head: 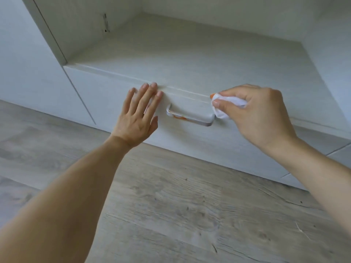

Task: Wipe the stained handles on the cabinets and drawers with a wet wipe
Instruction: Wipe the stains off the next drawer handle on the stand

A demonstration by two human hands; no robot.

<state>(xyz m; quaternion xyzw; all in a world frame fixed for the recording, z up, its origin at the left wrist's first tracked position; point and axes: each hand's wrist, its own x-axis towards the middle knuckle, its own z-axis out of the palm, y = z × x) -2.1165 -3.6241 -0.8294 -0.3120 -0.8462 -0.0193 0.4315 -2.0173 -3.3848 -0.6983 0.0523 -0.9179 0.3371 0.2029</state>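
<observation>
A silver bar handle (190, 119) is fixed to the front of a low white drawer (117, 92). An orange stain runs along the left half of its front face. My right hand (254, 114) is shut on a crumpled white wet wipe (230, 103), which has an orange smear at its upper left tip and touches the handle's right end. My left hand (139, 114) lies flat and open against the drawer front, just left of the handle, fingers reaching the drawer's top edge.
Above the drawer is an open white cabinet niche (190, 50) with a bare shelf floor. A closed white cabinet door (24, 63) stands to the left. Grey wood-look flooring (171, 215) stretches below the drawer.
</observation>
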